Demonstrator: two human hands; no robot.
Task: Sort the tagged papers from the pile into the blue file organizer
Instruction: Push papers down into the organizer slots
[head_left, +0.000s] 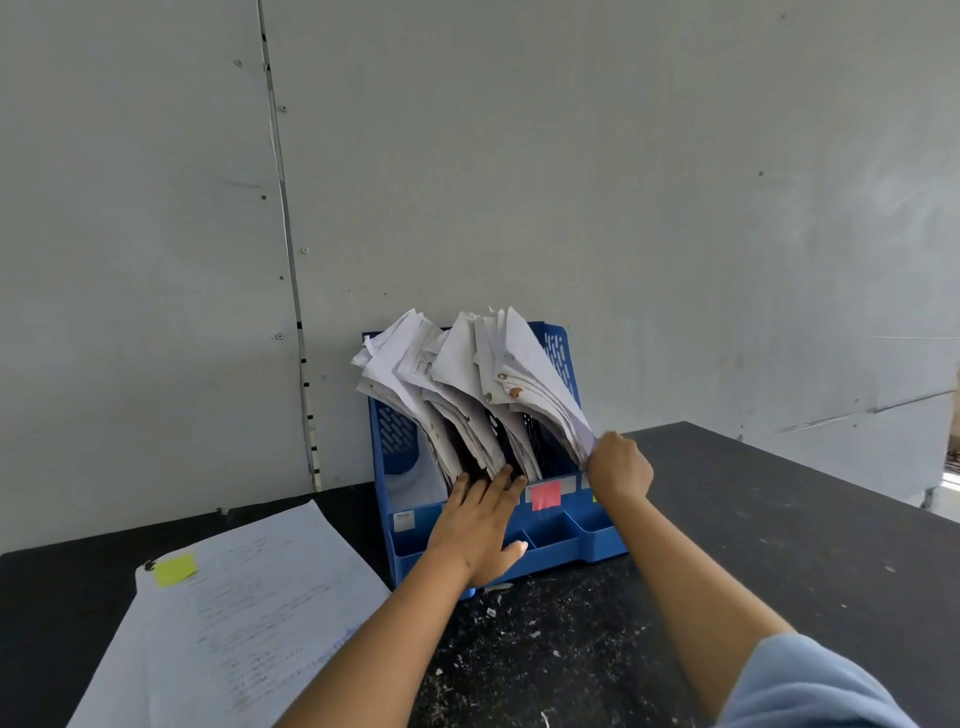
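Head view: while you look down and forward, the blue file organizer (498, 540) stands on the dark worktop (779, 545), its back against the grey wall (571, 156).
Filed papers: white sheets (467, 364) fan out of the organizer's slots and lean left.
Left hand (480, 525): your fingers lie straight and spread, tips pressing the lower edges of the middle sheets; this grip holds nothing.
Right hand (621, 465): your fingers curl round the lower edge of the rightmost sheaf (540, 384), which sits in the right-hand slot.
Tags: a red tag (545, 494) is stuck on the organizer's front.
Pile: loose papers (244, 613) lie flat on the worktop to the left of the organizer, a yellow-green tag (175, 569) on the top sheet.
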